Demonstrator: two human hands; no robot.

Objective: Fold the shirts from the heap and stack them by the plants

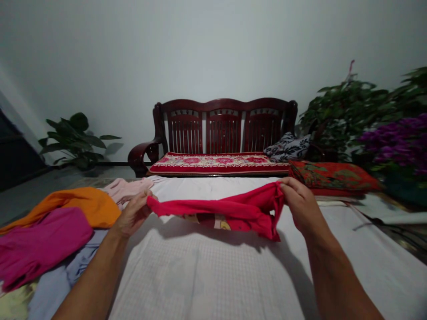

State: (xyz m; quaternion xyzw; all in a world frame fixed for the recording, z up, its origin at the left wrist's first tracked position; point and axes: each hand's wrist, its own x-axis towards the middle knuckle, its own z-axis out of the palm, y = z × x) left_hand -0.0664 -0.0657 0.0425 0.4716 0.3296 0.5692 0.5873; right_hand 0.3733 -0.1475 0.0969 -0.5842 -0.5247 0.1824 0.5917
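Beside piled clothes (50,235), red garment (230,211) stretched between both hands, bench (223,133) behind

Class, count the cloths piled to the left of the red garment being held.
4: orange, magenta in front, pale pink behind, light blue underneath; a yellowish edge may be a partly hidden fifth.

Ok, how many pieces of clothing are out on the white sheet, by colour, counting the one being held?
Red garment, held between left hand and right hand: 1
Orange garment: 1
Magenta garment: 1
Pale pink garment: 1
Light blue garment: 1
Pale yellow piece, cut off at the corner: 1
Total: 6
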